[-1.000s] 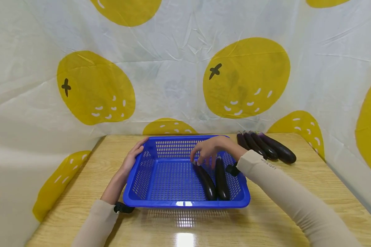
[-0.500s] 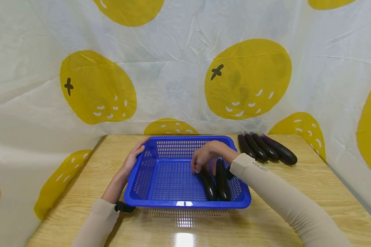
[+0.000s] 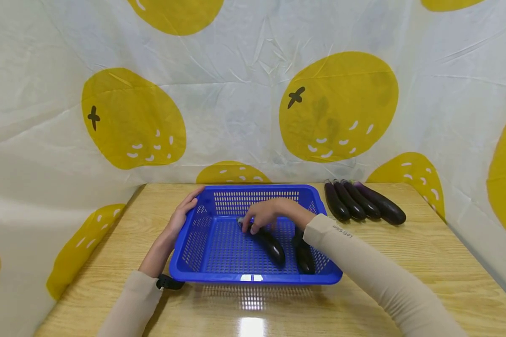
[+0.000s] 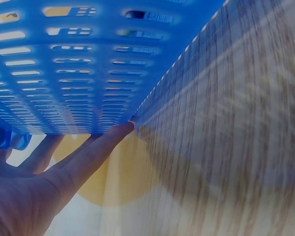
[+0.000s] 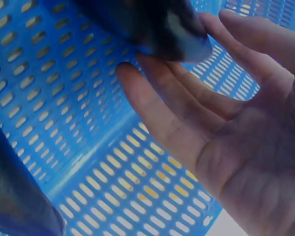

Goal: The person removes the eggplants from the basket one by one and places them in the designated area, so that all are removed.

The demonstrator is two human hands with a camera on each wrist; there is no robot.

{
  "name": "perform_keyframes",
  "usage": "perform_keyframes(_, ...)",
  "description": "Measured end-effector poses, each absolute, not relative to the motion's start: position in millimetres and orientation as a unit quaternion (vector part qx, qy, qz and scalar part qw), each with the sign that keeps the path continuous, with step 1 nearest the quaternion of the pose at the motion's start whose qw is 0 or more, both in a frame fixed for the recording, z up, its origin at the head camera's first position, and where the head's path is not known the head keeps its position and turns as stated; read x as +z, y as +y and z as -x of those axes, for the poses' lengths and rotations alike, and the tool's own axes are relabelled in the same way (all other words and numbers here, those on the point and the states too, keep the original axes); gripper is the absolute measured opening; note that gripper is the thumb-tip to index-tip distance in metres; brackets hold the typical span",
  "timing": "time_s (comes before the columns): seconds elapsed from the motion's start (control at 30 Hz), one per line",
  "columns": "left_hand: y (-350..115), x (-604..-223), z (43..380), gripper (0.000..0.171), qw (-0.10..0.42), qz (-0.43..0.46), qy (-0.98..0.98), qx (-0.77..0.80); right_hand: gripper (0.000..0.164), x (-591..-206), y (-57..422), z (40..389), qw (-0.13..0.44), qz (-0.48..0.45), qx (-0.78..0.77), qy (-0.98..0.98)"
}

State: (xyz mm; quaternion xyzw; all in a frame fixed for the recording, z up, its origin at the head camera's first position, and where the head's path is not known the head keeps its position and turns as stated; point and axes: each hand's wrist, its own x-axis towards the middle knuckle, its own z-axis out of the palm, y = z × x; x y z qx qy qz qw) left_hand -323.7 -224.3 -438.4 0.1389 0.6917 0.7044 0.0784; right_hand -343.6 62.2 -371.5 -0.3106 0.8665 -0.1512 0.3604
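A blue plastic basket (image 3: 255, 279) with slotted walls stands on the table. My left hand (image 3: 180, 217) rests against its left side, with straight fingers along the outer wall in the left wrist view. Inside the basket, my right hand (image 3: 263, 215) holds a dark purple eggplant (image 3: 271, 245) between thumb and fingers near its stem end. This eggplant lies slanted, its round end toward the front right. A second eggplant (image 3: 305, 259) lies along the basket's right wall, partly hidden by the right wrist; the right wrist view shows an eggplant (image 5: 19, 189) at lower left too.
Several more eggplants (image 3: 364, 204) lie side by side on the wooden table (image 3: 388, 276), behind and right of the basket. A white curtain (image 3: 236, 121) printed with yellow fruit hangs behind the table and along its sides.
My right hand has lowered onto the left eggplant in the basket and drawn its stem end leftward, away from the second eggplant. The left hand stays at the basket's left side.
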Motion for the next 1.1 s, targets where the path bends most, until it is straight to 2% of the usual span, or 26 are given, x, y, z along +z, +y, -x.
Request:
perform_keyframes(0.33,-224.0,-437.7,323.6,0.053,0.077,-0.139,0.692,0.704,0.039,-367.8,66.9,336.8,0.436,0.255,-0.144,0.851)
perform_keyframes(0.47,-224.6,-437.5,323.3,0.053,0.075,-0.134,0.695,0.703,0.039,-369.5,68.0,333.9,0.446,0.255,-0.135,0.847)
perform_keyframes(0.8,-223.7,-438.0,323.7,0.053,0.077,-0.133,0.686,0.711,0.045,-374.7,62.5,332.5,0.375,0.310,-0.129,0.864)
perform_keyframes(1.1,-223.2,-438.4,323.4,0.053,0.078,-0.134,0.684,0.713,0.052,-375.9,65.0,331.7,0.364,0.317,-0.130,0.866)
